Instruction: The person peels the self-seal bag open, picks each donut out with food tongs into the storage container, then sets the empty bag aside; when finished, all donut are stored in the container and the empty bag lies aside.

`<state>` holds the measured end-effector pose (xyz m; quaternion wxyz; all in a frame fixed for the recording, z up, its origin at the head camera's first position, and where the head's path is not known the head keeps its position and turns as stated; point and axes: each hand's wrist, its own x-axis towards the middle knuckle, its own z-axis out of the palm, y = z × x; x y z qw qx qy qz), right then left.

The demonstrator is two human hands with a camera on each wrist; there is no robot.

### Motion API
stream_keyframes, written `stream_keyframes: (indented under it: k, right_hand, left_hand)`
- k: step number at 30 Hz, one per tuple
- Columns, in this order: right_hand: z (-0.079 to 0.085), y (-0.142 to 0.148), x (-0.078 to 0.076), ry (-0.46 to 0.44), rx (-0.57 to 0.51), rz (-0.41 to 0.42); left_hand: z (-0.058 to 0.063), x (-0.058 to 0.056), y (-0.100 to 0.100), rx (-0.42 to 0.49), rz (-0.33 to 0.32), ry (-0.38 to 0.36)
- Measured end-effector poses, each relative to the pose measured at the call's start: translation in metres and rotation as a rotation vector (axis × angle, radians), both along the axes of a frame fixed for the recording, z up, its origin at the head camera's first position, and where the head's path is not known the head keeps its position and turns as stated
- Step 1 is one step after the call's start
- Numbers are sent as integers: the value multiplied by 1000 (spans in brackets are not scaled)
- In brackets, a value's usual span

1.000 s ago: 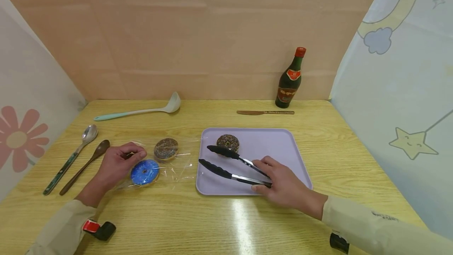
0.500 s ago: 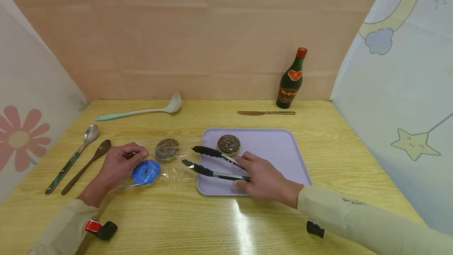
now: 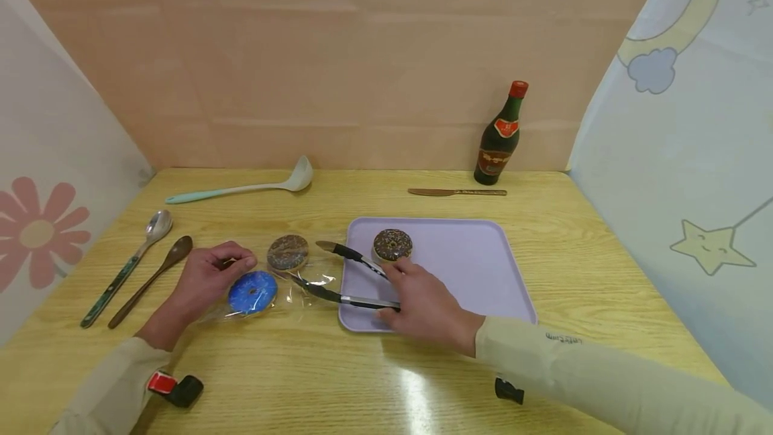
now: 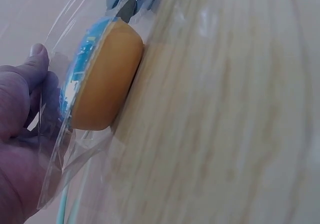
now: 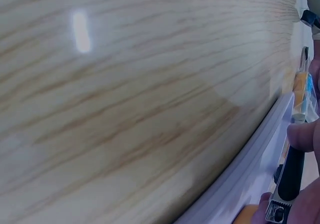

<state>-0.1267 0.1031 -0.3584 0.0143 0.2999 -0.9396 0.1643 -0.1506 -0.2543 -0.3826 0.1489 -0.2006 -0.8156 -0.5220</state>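
On the left, a clear plastic bag point(image 3: 321, 278) lies on the table with a blue-iced doughnut point(image 3: 252, 293) and a brown sprinkled doughnut point(image 3: 287, 252) inside. My left hand point(image 3: 208, 280) pinches the bag's film beside the blue doughnut; its tan side shows in the left wrist view. My right hand point(image 3: 423, 304) grips black-tipped metal tongs point(image 3: 362, 301), spread apart. The tongs' tips reach past the tray's left edge to the bag's right end, near the brown doughnut. Whether either tip is inside the film, I cannot tell. Another chocolate doughnut point(image 3: 392, 245) sits on the lilac tray point(image 3: 471, 274).
A metal spoon point(image 3: 129, 264) and a wooden spoon point(image 3: 153, 279) lie left of my left hand. Toward the back are a ladle point(image 3: 260, 186), a brown knife point(image 3: 457, 192) and an upright green bottle point(image 3: 498, 139). A fabric backdrop point(image 3: 362, 66) rises behind the table.
My right hand has moved left with the tongs, from over the tray to the bag's right end, away from the tray's doughnut. My left hand has stayed at the bag.
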Motion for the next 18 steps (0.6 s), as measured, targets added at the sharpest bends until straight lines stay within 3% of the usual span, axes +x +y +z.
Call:
stream_keyframes:
  k: [5,10,13,18]
  right_hand:
    - [-2,-9,-1,-3,2,-5]
    - [-2,-16,-3,-10,19,-2]
    - [-1,-20,-4,-11,12,7]
    - [-1,-22,-5,-16,12,15]
  left_hand:
    - [12,7,8,13,-15,-1]
    - [15,9,11,12,-19,-6]
    - [12,7,9,15,-23,-3]
    - [-4,-2,0,4,-16,-3]
